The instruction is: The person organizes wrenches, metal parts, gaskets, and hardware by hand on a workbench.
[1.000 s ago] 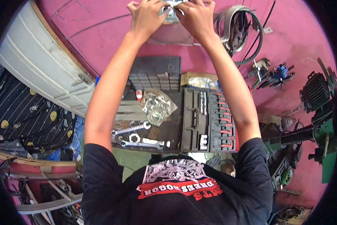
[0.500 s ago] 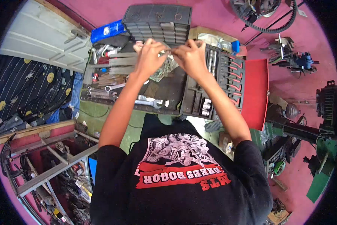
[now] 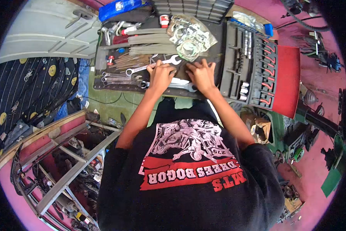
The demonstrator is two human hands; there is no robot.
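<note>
My left hand point(image 3: 162, 76) is low over the dark mat point(image 3: 215, 65), fingers curled down beside a combination wrench point(image 3: 148, 68). Across from it, my right hand point(image 3: 202, 77) has its fingers bent, thumb side facing the left hand. A dark brown piece point(image 3: 182, 71), perhaps cloth, lies between the two hands; whether the fingertips grip it is hidden. Under and beside the hands is a large open-end wrench point(image 3: 186, 85). Just beyond them rests a clear plastic bag of gaskets point(image 3: 192, 38).
Thin grey strips point(image 3: 151, 39), brown rods point(image 3: 132, 61) and several small wrenches point(image 3: 117, 79) lie to the left. An open red toolbox point(image 3: 288, 81) with sockets and red-handled keys stands right. A dark drawer unit point(image 3: 196, 8) is behind. A metal-framed shelf point(image 3: 71, 169) is lower left.
Both hands have come down and nearer to me, from raised above the gaskets to the mat by the wrenches. The camera view has shifted, so the bench appears higher and further right.
</note>
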